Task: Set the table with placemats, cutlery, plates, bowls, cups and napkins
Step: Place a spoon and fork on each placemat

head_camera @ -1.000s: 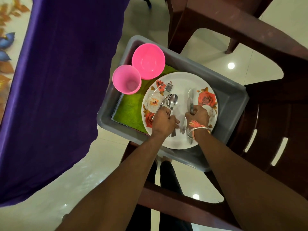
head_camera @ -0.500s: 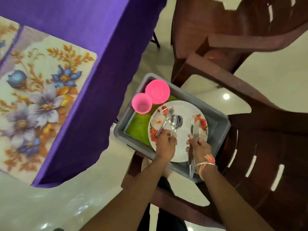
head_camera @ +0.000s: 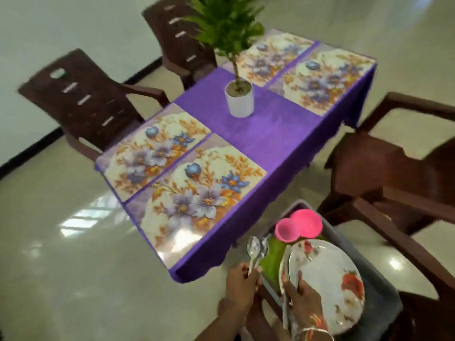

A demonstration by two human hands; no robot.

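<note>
Left hand (head_camera: 242,279): fingers (head_camera: 254,271) are curling tight round the handles of the spoons (head_camera: 257,248), whose bowls are pointing up and away from the knuckles, in the air. Right hand (head_camera: 302,300): thumb is lying on the flowered face of the plate (head_camera: 330,284) and pinching its near edge, with the other fingers hidden underneath; the plate is sitting at a tilt. A slim metal utensil (head_camera: 285,313) is poking down just left of the right fingers, too blurred to name. Bangles (head_camera: 314,332) are circling the right wrist. Between the two sets of fingers a green cloth (head_camera: 272,258) is lying in the grey tub (head_camera: 384,303), which is also carrying the plate. Just beyond the cloth, a pink cup (head_camera: 285,230) and a pink bowl (head_camera: 310,223) are standing close together at the tub's far corner. The tub is resting on a brown chair (head_camera: 428,326). Beyond the left fingers the surface is lying under a purple cloth (head_camera: 270,139); the near placemat (head_camera: 202,193) is lying closest, a second placemat (head_camera: 152,153) just beside it, and a third placemat (head_camera: 327,82) and fourth placemat (head_camera: 275,54) at the far end. A potted plant (head_camera: 240,102) is standing between the pairs. Further out, two far chairs (head_camera: 86,102) and a right-hand chair (head_camera: 394,173) are ringing the surface on a glossy floor (head_camera: 73,242).
</note>
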